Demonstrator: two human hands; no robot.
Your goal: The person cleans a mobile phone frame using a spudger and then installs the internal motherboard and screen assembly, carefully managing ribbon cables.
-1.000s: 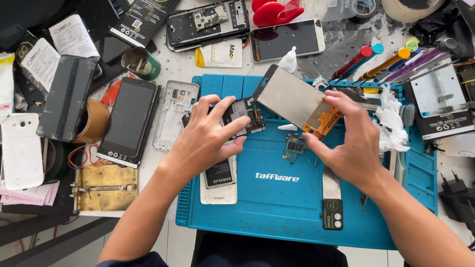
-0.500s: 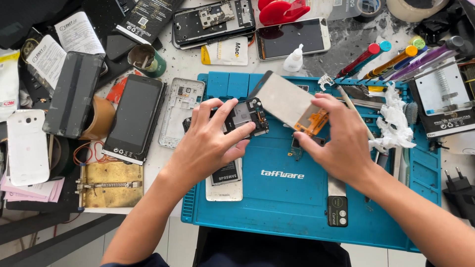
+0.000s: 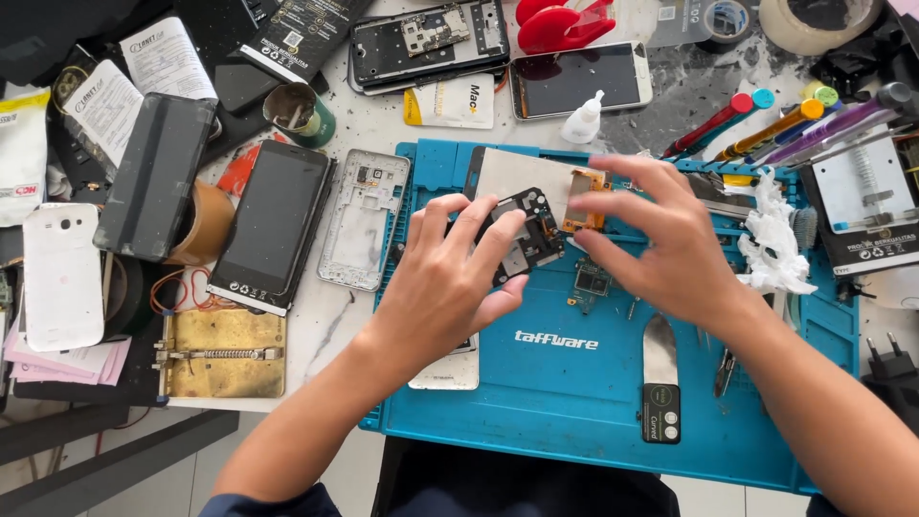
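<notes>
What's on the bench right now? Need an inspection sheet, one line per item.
Surface: blue work mat on a white marbled table.
Job's things: dark phone circuit board above the mat; display panel with orange flex behind it.
Clutter: black phone, silver phone frame, white back cover, brass board holder, screwdrivers, metal pry tool.
Hands: left hand pinches the board; right hand holds the panel's flex end.
Cables: black plug at right edge.
Surroundings: tape rolls at the top.
</notes>
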